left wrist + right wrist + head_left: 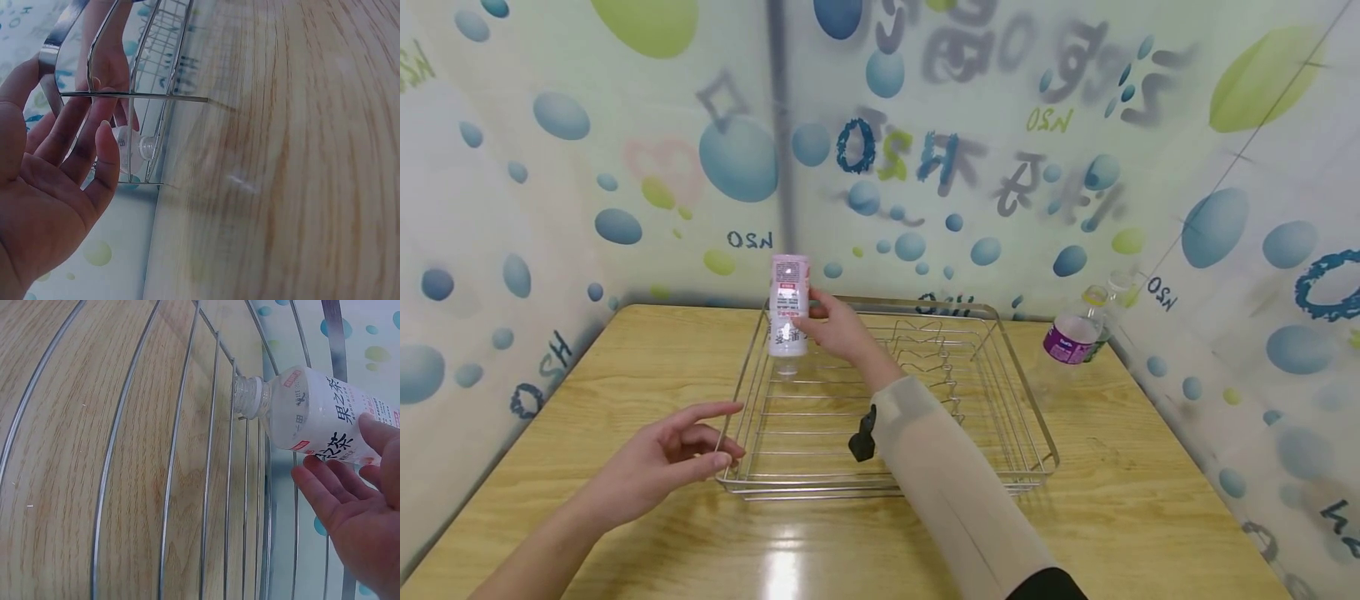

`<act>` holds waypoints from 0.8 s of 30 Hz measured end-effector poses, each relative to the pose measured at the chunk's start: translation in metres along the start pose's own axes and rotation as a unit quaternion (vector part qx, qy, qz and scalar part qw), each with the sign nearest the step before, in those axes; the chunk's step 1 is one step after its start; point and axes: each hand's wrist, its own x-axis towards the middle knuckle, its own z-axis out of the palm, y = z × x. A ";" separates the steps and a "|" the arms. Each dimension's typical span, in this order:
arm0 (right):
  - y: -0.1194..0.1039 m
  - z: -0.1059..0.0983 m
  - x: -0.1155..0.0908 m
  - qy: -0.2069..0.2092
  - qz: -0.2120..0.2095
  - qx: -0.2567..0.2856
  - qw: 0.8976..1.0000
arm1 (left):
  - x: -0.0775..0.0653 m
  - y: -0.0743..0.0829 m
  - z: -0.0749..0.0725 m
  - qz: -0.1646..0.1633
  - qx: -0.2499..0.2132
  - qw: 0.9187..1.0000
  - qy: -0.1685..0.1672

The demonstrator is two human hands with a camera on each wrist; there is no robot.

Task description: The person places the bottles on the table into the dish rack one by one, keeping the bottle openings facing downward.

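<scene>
My right hand point(838, 332) grips a clear plastic drink bottle point(789, 304) with a white and red label, thumb and fingers on either side of it. The bottle is neck down over the back left of a wire dish rack point(850, 481). In the right wrist view the bottle's neck point(247, 397) lies close by the rack wires, and the right hand point(369, 500) holds it by the label. My left hand point(655, 458) is at the rack's left front side, holding the rim lightly between thumb and fingers. In the left wrist view, the left hand's point(56, 187) fingers reach behind the wires.
At the back right of the wooden table point(1135, 500) stands a clear bottle with a purple label point(1070, 340), with another bottle point(1116, 292) partly hidden behind it. Wavy wire dividers point(925, 358) run along the rack's middle. A patterned curtain point(910, 200) borders the table's back and sides.
</scene>
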 end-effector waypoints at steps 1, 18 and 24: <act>0.000 0.000 0.000 -0.001 0.002 0.002 1.000 | 0.000 0.000 0.000 0.000 0.000 1.000 0.000; -0.035 -0.040 -0.019 0.088 -0.006 0.039 0.995 | 0.003 -0.002 0.001 -0.004 0.010 1.000 0.002; -0.066 -0.072 -0.049 0.059 -0.060 0.066 0.994 | 0.001 -0.004 0.000 -0.005 0.023 1.000 0.016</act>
